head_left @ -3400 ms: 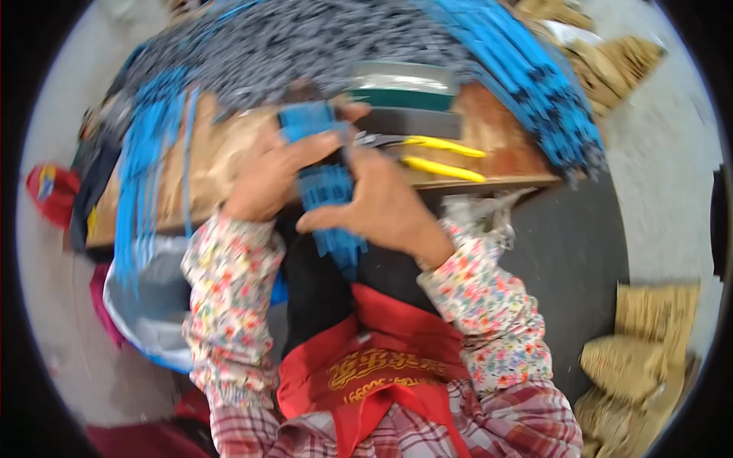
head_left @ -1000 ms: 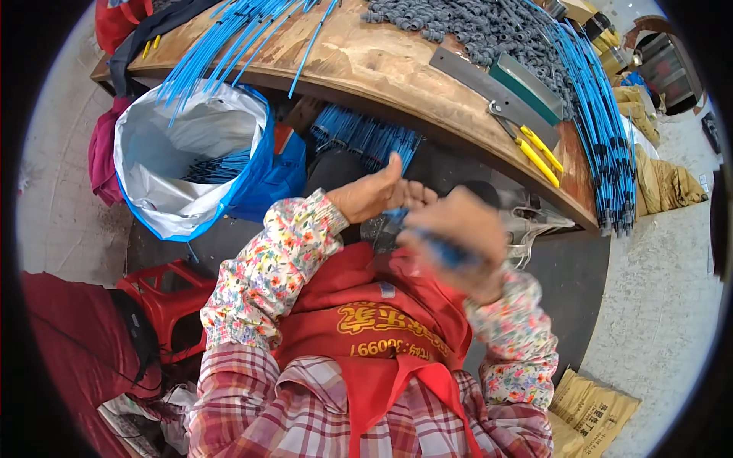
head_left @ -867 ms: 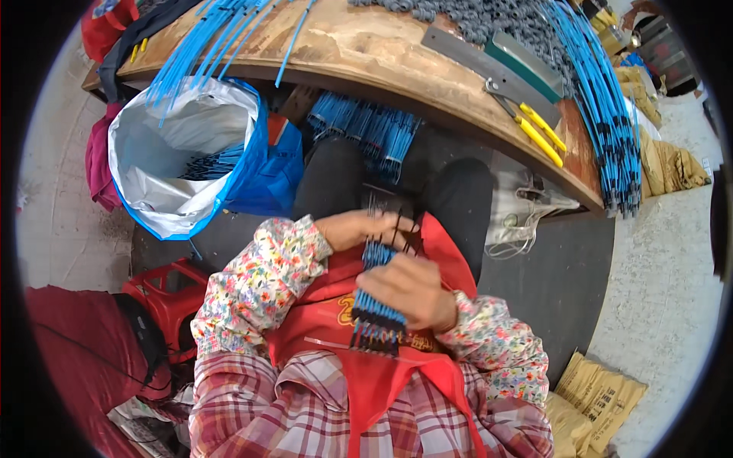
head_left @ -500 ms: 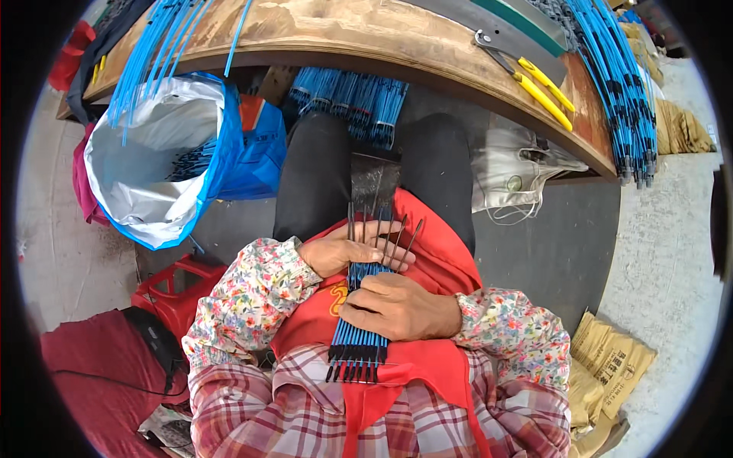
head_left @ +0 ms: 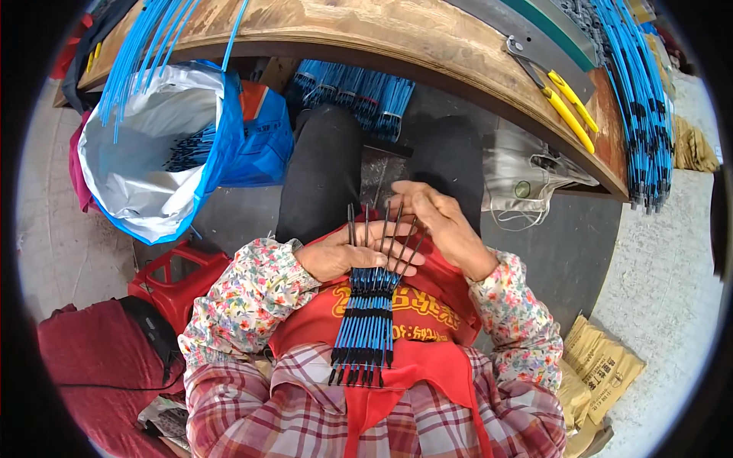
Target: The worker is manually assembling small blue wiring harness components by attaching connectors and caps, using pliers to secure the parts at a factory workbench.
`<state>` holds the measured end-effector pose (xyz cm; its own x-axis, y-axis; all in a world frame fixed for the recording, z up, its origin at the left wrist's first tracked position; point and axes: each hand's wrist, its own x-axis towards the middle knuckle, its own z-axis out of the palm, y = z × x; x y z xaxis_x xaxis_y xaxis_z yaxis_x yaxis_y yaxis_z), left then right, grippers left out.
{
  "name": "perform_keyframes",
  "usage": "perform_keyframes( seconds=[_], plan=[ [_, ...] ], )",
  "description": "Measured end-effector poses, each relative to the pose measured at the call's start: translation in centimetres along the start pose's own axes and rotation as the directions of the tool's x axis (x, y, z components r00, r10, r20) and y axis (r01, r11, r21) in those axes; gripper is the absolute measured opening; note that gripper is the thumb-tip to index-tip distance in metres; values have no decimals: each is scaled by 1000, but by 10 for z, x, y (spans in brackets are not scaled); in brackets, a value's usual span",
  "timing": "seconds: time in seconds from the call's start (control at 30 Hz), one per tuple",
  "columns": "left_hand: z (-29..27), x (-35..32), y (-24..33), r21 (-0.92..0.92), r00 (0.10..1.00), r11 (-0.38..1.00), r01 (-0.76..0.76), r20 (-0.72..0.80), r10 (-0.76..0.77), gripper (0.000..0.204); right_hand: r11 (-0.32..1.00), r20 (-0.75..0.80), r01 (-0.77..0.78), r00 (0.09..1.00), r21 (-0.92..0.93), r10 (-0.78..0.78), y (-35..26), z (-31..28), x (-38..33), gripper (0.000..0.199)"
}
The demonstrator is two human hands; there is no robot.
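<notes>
A flat fan of blue wires with black bands lies over my lap, its far ends spread into several dark thin rods and its near black tips against my shirt. My left hand is closed on the fan's far part, thumb on top and fingers behind the rods. My right hand is just beyond and right of the rods, its fingers stretched out beside their far tips. Nothing shows in its grasp; whether a fingertip touches a rod is unclear.
The wooden bench carries yellow-handled pliers, with blue wires hanging at its right end. A white-lined blue bag with wires inside stands left. Below the bench are blue bundles; a red stool is lower left.
My right hand has left the blue middle of the fan and moved away and right to the rod tips, its fingers straightening. My left hand keeps its hold. The view has shifted slightly.
</notes>
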<state>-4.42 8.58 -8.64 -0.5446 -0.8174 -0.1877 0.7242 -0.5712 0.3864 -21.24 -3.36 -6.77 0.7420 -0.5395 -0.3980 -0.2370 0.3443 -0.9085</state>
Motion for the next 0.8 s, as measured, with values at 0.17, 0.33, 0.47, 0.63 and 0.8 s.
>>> perform_keyframes(
  seconds=[0.17, 0.33, 0.47, 0.63, 0.8],
  plan=[
    [1, 0, 8, 74, 995, 992, 97, -3, -97, 54, 995, 290, 29, 955, 95, -55, -17, 15, 21, 38],
    [0, 1, 8, 174, 988, 973, 154, -35, -150, 53, 971, 341, -37, 939, 237, -48, -10, 25, 28, 33],
    [-3, 1, -3, 201, 996, 977, 70, -74, -56, 52, 980, 348, 106, 924, 171, -161, -4, 26, 31, 27],
    [14, -5, -7, 113, 953, 981, -157, -243, 181, 46, 977, 252, 200, 945, 67, -211, -3, 28, 29, 19],
    [26, -5, -8, 26, 894, 987, -161, -419, 157, 34, 975, 195, 224, 956, 3, -220, 2, 27, 27, 22]
  ],
)
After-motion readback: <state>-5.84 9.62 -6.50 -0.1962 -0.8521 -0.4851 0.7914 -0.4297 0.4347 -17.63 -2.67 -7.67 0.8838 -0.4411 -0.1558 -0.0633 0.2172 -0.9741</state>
